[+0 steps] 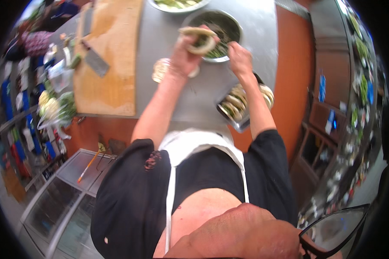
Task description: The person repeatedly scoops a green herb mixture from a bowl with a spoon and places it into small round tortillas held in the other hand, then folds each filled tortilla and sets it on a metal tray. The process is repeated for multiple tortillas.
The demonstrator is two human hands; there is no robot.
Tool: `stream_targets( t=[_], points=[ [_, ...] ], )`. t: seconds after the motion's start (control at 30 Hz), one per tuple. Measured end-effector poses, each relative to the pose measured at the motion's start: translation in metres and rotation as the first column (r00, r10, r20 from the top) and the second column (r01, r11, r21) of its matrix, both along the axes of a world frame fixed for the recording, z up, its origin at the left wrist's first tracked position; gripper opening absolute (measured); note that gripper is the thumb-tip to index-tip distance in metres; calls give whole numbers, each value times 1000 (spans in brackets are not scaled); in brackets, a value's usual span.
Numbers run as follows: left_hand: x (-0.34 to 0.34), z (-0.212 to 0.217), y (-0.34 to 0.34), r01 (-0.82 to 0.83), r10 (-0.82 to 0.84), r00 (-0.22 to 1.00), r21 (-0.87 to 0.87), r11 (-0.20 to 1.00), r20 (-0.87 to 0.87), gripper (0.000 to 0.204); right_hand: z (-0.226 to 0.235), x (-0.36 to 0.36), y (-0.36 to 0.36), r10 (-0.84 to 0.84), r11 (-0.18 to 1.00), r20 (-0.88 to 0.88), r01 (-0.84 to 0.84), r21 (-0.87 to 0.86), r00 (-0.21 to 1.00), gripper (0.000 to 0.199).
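My left hand is closed on a pale round flatbread, split open like a pocket with greenish filling inside. It holds the bread up over the near left rim of a metal bowl. In that bowl lies a dark green shredded filling. At the bowl's right rim my right hand has its fingers pinched together; what they grip, if anything, cannot be made out. Beneath my right forearm is a metal tray with several filled flatbreads. More pale flatbreads lie beside my left wrist, partly hidden.
A second metal bowl of pale green slices stands at the far edge of view. On the left, a wooden cutting board bears a cleaver. Bagged vegetables hang by the table's left corner. Orange floor lies to the right.
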State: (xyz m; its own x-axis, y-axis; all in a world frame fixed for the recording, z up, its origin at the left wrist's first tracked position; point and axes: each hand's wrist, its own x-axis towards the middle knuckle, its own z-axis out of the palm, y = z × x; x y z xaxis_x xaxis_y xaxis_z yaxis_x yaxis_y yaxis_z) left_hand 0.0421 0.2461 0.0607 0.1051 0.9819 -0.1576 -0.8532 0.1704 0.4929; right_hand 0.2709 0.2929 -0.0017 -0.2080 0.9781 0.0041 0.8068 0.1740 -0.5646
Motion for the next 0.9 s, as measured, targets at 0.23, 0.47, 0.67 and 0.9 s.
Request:
stream_targets(
  t=[0.23,0.47,0.67,0.9],
  points=[
    [-12,15,-8,-111,97,967,50,993,236,33,6,-2,9,-6,998,-59,2,-67,998,26],
    [-28,18,-19,-142,152,955,-60,988,255,26,22,-6,0,81,991,124,-67,-117,989,21],
    [-22,40,-15,-167,198,943,-136,976,267,33,97,-8,-29,75,992,-248,-47,116,966,24],
    [-1,56,-3,-130,135,986,-62,990,92,59,148,-37,-64,271,922,-367,-130,365,890,44]
  ],
)
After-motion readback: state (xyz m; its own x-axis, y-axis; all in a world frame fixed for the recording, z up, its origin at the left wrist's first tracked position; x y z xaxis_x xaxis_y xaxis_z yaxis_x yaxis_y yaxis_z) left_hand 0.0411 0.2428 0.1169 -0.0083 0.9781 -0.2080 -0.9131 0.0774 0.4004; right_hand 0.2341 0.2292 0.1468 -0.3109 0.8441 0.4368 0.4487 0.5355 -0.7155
